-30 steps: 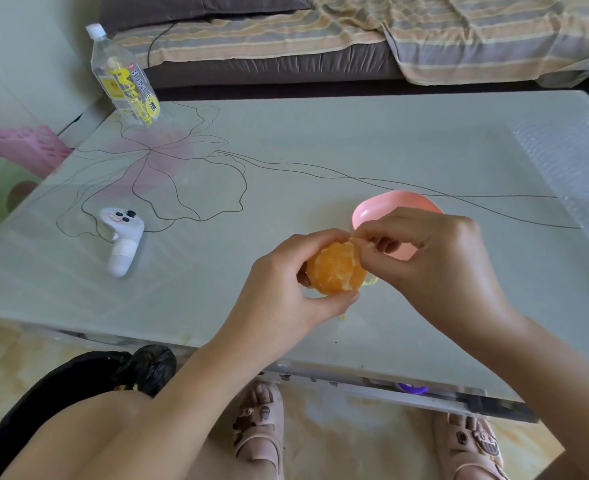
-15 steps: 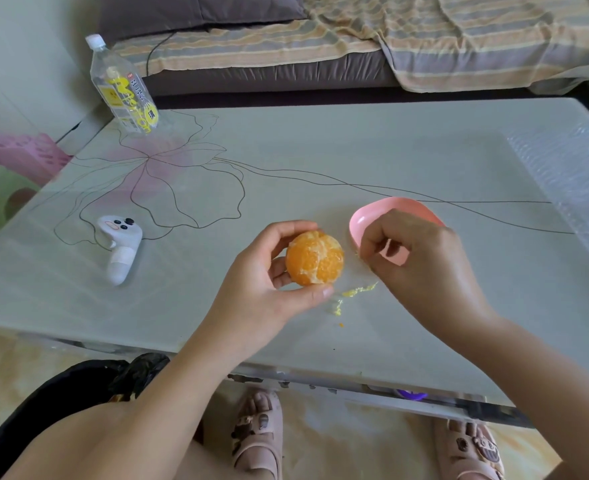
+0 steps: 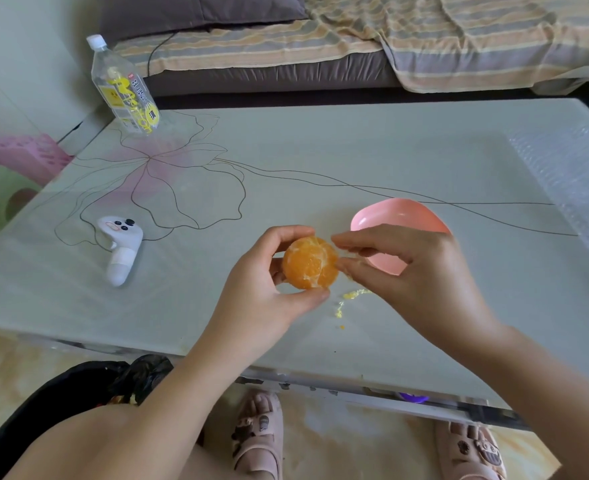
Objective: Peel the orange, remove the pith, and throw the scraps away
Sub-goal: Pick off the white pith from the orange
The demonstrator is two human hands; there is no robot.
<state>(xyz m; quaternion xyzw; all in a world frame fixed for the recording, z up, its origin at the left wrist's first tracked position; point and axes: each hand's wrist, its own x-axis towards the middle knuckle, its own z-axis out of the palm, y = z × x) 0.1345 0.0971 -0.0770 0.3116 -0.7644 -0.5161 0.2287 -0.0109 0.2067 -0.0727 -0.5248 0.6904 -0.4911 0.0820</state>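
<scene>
left hand (image 3: 261,296): you're gripping the peeled orange (image 3: 309,263)
right hand (image 3: 421,282): pinching its right edge
pink bowl (image 3: 390,213): behind that hand, contents hidden

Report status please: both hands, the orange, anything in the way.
Left hand grips peeled orange. Right hand at its right edge, pinch unclear. Pith scraps on table; nothing in way.

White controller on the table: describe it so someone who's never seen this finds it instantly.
Find the pale glass table with a flower outline. At the flower's lower left, far left of the orange, lies the white controller. Only it is handle-shaped, with dark buttons on top.
</scene>
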